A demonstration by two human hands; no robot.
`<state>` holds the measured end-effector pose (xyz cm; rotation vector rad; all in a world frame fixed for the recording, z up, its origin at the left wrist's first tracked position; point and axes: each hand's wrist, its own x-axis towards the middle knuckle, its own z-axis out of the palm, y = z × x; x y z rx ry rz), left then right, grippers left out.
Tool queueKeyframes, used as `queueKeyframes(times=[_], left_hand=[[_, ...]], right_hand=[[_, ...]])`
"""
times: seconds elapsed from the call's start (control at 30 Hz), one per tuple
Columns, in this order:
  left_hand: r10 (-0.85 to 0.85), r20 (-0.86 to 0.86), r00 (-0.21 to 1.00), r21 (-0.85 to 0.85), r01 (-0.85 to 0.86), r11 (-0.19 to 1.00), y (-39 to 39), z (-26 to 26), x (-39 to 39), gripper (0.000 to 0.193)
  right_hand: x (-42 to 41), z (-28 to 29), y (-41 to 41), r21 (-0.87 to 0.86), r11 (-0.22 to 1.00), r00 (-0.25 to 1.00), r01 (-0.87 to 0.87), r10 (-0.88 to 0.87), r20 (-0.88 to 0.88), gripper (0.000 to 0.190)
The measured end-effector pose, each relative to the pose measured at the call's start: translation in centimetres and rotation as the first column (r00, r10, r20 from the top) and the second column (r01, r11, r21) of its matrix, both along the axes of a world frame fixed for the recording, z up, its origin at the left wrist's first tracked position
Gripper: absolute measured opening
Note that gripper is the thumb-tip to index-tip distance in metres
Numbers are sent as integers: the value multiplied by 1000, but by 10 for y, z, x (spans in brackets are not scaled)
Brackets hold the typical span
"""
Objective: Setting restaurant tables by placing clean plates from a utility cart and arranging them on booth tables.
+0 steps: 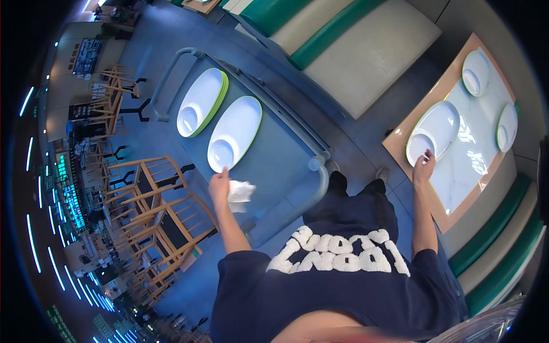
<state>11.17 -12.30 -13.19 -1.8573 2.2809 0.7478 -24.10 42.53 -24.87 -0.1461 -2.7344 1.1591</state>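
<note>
A white oval plate with a green rim point(242, 128) lies on a grey trolley; my left hand point(219, 188) is at its near end, fingertips at the rim. Crumpled white tissue or cloth point(241, 191) shows beside that hand, apparently held by it. Left of this plate is a stack of matching plates point(203, 100). On the table to the right, my right hand point(423, 169) is at the near edge of another oval plate point(444, 122), by its round compartment. Something small and white shows between its fingers; whether they grip the rim is unclear.
Two more plates, one at the far end point(476, 70) and one at the right point(507, 128), lie on the brown-edged table point(461, 188). The trolley point(274, 158) has a raised handle bar. Cushioned benches flank the table; wooden chairs point(158, 206) stand left.
</note>
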Motion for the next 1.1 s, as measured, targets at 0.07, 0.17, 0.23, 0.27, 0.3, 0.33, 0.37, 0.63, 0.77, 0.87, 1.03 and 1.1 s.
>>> queueKeyframes(times=[0.07,0.17,0.23,0.27,0.3,0.33,0.37,0.63,0.77,0.87,1.03,1.1], left_hand=[[39,100,994,-214,-16,977,-37,-48,35,67],[88,35,996,-226,-78,971,-76,-106,35,70],[-52,39,998,-7,52,999,-101,-141,30,73],[49,-28,998,15,-48,999,-115,-158,36,70],[74,-155,985,-29,-79,996,-126,-172,47,64],[151,-234,961,65,-139,988,-144,-181,66,51],[260,-505,823,189,-188,964,-137,-191,57,39],[681,-508,528,744,-130,655,-31,-79,-22,25],[523,-605,600,595,-95,798,32,8,-56,29],[343,-693,634,519,109,848,64,43,-89,28],[70,-760,647,432,422,797,113,53,-173,26],[9,-777,629,440,533,722,139,60,-207,23]], right_hand=[[14,5,-33,-78,993,996,-86,88,13,30],[20,34,-94,-251,954,975,-164,195,107,26],[24,47,-140,-382,875,941,-297,336,38,21],[26,53,-159,-296,871,910,-391,414,18,20],[33,73,-187,-306,840,879,-447,477,26,21],[36,88,-210,-354,810,849,-468,523,76,22],[32,93,-221,-301,792,814,-531,576,79,22],[44,111,-257,-429,664,675,-612,721,153,22],[48,122,-272,-465,581,556,-668,805,207,42],[50,150,-276,-648,531,462,-545,836,297,77],[41,150,-256,-630,729,831,-269,506,230,77],[39,142,-238,-757,652,935,-40,291,201,75]])
